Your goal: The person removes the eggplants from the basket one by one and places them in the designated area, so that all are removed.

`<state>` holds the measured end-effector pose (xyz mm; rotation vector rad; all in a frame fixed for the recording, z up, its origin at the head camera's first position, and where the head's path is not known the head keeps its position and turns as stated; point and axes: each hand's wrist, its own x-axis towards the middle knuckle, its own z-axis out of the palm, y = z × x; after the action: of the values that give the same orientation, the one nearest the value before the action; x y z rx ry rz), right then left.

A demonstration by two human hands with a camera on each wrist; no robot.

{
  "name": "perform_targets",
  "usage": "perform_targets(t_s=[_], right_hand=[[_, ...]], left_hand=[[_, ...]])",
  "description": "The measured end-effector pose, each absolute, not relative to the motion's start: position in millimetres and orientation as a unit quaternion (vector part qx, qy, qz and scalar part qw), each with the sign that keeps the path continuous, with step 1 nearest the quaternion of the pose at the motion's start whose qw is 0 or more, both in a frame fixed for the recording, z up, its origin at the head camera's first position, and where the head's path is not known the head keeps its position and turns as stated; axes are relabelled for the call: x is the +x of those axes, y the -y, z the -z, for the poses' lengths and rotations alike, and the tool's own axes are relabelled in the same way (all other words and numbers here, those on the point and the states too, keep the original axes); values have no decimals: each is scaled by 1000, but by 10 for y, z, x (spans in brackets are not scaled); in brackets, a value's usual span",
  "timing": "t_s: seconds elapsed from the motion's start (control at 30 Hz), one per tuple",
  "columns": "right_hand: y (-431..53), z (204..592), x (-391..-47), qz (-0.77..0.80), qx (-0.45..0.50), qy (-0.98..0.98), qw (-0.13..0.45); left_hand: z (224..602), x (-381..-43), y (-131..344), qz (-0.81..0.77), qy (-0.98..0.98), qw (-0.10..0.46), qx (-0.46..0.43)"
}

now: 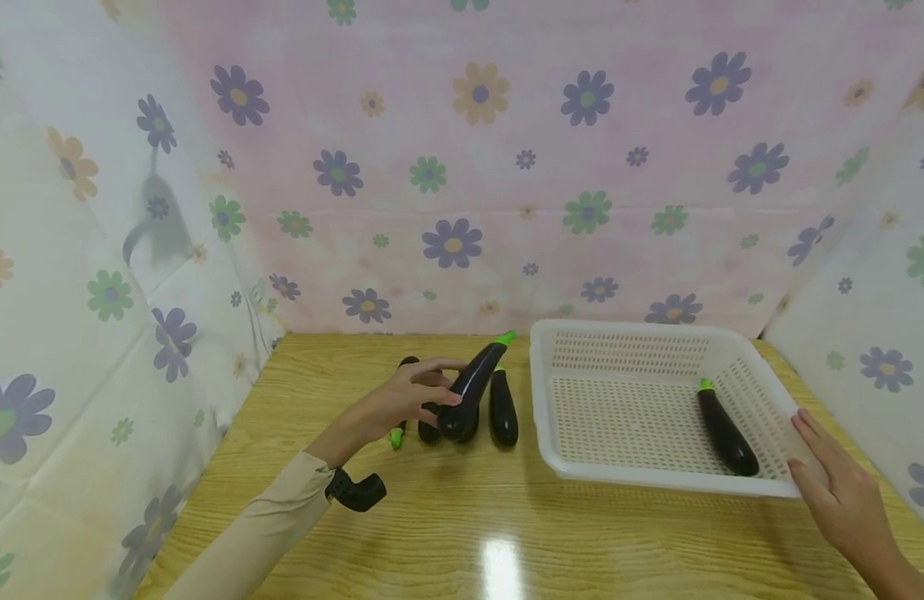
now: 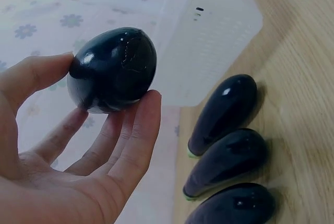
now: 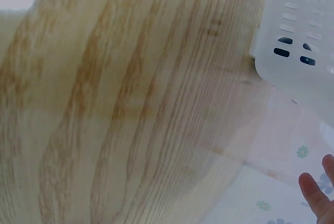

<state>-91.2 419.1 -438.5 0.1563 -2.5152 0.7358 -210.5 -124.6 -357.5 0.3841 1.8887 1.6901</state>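
My left hand (image 1: 405, 398) grips a dark, glossy eggplant (image 1: 472, 390) between thumb and fingers, its green stem end tilted up and to the right. The left wrist view shows this eggplant (image 2: 112, 70) from its rounded end, held off the table. Just below and beside it lie several more eggplants (image 1: 503, 408) on the table. Over at the right, my right hand (image 1: 844, 492) rests at the right rim of a white plastic basket (image 1: 656, 479), fingers fairly straight. One eggplant (image 1: 726, 433) lies inside the basket, near its right wall.
The wooden table (image 1: 432, 533) carries everything. A floral cloth (image 1: 476, 167) stands behind it and along both sides. A black device (image 1: 357, 490) is strapped to the left wrist. In the right wrist view, the perforated basket wall (image 3: 297, 62) shows at the upper right.
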Motion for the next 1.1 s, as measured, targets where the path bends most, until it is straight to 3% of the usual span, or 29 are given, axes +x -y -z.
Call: perform_targets(t_s=[1.1], right_hand=[[-4165,4348,-920,-266,41,932,243]], left_hand=[[3674,-2047,1683,-666,-693,265,80]])
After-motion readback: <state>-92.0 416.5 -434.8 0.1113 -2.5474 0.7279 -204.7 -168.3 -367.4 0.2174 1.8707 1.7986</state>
